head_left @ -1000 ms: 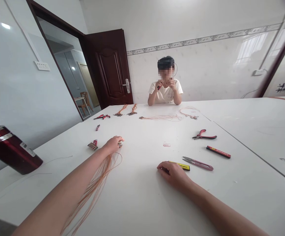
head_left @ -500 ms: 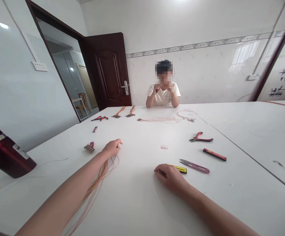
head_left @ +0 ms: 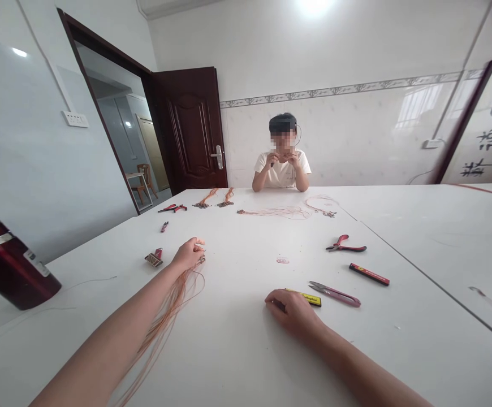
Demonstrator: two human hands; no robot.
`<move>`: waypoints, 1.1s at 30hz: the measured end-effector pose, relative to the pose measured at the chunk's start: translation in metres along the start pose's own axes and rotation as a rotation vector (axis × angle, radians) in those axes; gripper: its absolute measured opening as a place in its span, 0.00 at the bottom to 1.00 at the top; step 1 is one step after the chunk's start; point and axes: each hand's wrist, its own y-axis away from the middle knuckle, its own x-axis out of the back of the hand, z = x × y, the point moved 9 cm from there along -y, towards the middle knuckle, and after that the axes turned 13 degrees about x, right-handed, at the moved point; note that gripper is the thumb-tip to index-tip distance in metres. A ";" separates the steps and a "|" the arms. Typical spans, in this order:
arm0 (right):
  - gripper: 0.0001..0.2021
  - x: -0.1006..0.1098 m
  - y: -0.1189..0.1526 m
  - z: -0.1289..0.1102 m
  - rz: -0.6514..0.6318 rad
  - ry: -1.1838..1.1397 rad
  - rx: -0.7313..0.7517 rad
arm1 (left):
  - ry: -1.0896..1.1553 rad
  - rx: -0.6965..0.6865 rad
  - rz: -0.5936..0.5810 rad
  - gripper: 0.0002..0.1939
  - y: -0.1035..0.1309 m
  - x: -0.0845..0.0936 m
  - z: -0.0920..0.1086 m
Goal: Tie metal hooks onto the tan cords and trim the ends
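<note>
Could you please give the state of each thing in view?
Door: open
Red tumbler: lidded, standing
Near pliers: handles spread
Far pliers: opening unclear
Snips: lying flat
Red box: lying flat
Orange strands: loosely bundled
Yellow case: partly covered
Left hand: curled, at hooks
Right hand: curled

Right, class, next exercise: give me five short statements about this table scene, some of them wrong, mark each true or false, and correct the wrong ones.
1. The left hand is at one end of a bundle of thin orange-brown cords. True.
2. The right hand grips a shiny dark-red cylindrical flask. False: the right hand partly covers a yellow-and-black rectangular box.
3. In the picture, pink-handled metal snips lie to the right of that box. True.
4. The dark-brown panelled door is closed. False: the door stands open.
5. A person in a pale short-sleeved shirt is across the white table. True.
</note>
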 end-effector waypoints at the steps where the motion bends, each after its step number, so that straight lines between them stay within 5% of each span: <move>1: 0.11 0.000 0.000 0.000 0.002 -0.004 0.001 | 0.029 -0.002 0.028 0.14 0.001 0.003 0.003; 6: 0.10 0.001 0.000 0.002 0.045 -0.043 0.012 | 0.196 -0.102 0.124 0.17 0.037 -0.002 0.048; 11: 0.11 0.011 0.002 0.016 0.213 -0.342 -0.110 | 0.349 -0.345 -0.083 0.15 0.124 -0.056 0.118; 14: 0.14 0.014 0.005 0.023 0.328 -0.647 -0.192 | 0.412 -0.409 -0.171 0.14 0.161 -0.077 0.136; 20: 0.12 0.013 0.007 0.025 0.401 -0.728 -0.228 | 0.422 -0.460 -0.233 0.13 0.174 -0.096 0.130; 27: 0.13 0.012 0.008 0.032 0.427 -0.641 -0.267 | 0.680 -0.188 -0.413 0.16 0.163 -0.120 0.102; 33: 0.12 0.012 0.008 0.028 0.393 -0.610 -0.249 | 0.805 -0.101 -0.511 0.15 0.162 -0.127 0.097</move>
